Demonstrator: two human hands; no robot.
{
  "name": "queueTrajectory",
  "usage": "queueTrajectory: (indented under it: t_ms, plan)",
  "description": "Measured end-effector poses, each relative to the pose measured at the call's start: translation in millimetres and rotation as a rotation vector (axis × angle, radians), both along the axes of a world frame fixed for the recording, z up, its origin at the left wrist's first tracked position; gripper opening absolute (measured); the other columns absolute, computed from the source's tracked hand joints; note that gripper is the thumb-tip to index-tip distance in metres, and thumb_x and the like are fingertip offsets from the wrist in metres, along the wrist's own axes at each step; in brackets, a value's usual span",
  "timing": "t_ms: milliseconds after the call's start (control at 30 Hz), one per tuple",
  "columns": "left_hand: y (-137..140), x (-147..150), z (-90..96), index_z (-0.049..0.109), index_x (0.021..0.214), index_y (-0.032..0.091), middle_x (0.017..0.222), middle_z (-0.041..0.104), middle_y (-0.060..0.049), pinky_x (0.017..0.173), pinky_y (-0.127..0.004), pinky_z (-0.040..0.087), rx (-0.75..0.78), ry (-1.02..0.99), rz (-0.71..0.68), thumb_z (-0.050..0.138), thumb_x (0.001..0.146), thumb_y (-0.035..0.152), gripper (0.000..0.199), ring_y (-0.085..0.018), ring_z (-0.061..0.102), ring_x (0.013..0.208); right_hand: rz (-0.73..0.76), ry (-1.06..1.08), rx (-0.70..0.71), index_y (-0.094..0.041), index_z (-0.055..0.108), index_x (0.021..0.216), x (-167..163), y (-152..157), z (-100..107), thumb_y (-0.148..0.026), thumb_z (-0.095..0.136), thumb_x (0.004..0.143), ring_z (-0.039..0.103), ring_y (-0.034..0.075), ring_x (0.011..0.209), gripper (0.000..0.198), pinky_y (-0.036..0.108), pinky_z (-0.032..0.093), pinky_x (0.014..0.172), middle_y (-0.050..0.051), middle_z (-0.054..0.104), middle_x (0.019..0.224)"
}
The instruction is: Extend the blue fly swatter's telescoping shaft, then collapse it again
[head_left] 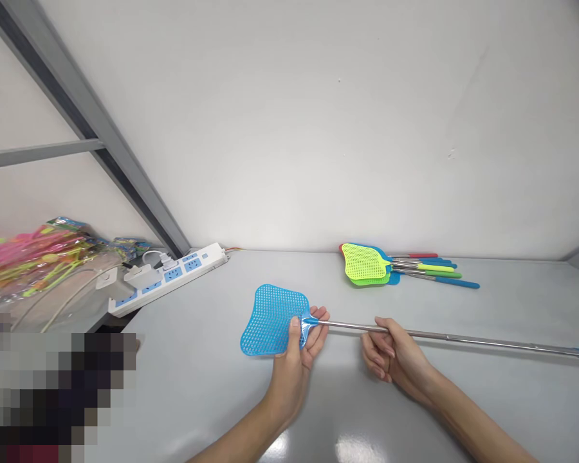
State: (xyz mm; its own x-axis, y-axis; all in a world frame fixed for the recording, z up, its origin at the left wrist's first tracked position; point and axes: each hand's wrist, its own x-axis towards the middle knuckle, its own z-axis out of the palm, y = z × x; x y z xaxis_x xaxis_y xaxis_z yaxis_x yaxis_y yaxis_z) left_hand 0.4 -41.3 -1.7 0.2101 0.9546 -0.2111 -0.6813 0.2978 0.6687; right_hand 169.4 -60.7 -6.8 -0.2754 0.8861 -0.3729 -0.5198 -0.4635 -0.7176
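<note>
While the left hand (292, 363) grips the blue telescopic fly swatter (273, 318) at its neck, thumb in front and fingers behind, the right hand (403, 357) pinches the metal shaft (477, 341), which runs toward three o'clock over the grey tabletop (197, 399). The step looks like handling the swatter extended; the next move likely calls for supporting that slim shaft. Other fly swatters (367, 262) lie at the right hand's twelve o'clock, a power strip (183, 281) at the left's ten.
</note>
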Motion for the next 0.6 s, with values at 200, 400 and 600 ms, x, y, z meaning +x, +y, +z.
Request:
queueTrajectory:
  t_ms: [200, 400, 600]
  plan:
    - [-1.6, 1.5, 0.1, 0.053, 0.102, 0.016, 0.113, 0.053, -0.010, 0.095, -0.035, 0.034, -0.007, 0.001, 0.003, 0.043, 0.079, 0.033, 0.031, -0.021, 0.048, 0.105, 0.009, 0.003, 0.020, -0.019, 0.025, 0.042, -1.2, -0.8, 0.0, -0.037, 0.030, 0.079, 0.039, 0.011, 0.034, 0.041, 0.022, 0.018, 0.034, -0.002, 0.035, 0.041]
    - [-3.3, 2.3, -0.7, 0.052, 0.103, 0.015, 0.112, 0.054, -0.010, 0.095, -0.034, 0.035, -0.001, -0.001, 0.004, 0.041, 0.080, 0.033, 0.032, -0.021, 0.047, 0.105, 0.018, 0.009, 0.032, -0.019, 0.026, 0.043, -2.5, -0.7, -0.9, -0.037, 0.030, 0.079, 0.040, 0.011, 0.034, 0.041, 0.022, 0.019, 0.034, -0.002, 0.036, 0.041]
    - [-4.1, 1.6, -1.7, 0.051, 0.105, 0.015, 0.114, 0.052, -0.010, 0.095, -0.034, 0.034, -0.012, -0.012, -0.013, 0.042, 0.079, 0.034, 0.033, -0.021, 0.046, 0.106, 0.020, 0.014, 0.041, -0.019, 0.026, 0.043, -3.9, -1.9, -1.3, -0.037, 0.030, 0.079, 0.040, 0.012, 0.035, 0.041, 0.022, 0.019, 0.034, -0.002, 0.036, 0.041]
